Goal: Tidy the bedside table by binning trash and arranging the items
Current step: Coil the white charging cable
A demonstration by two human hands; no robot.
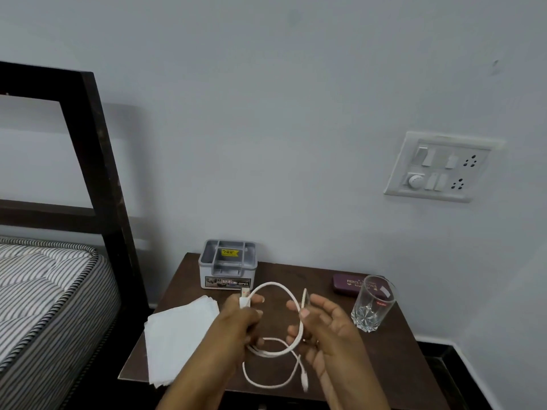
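A white charging cable (276,287) loops in the air above the dark wooden bedside table (296,270). My left hand (239,324) is closed around the plug end and several loops of the cable. My right hand (325,327) pinches the cable's right side between thumb and fingers. The free end of the cable hangs down toward the table's front. On the table stand a grey plastic box (227,263) at the back left, a stack of white tissues (180,332) at the left, a maroon case (349,284) and a clear glass (373,303) at the right.
A bed with a striped mattress (47,297) and a dark headboard frame (97,161) stands left of the table. A white switchboard (441,167) is mounted on the wall at the right. Dark floor shows right of the table.
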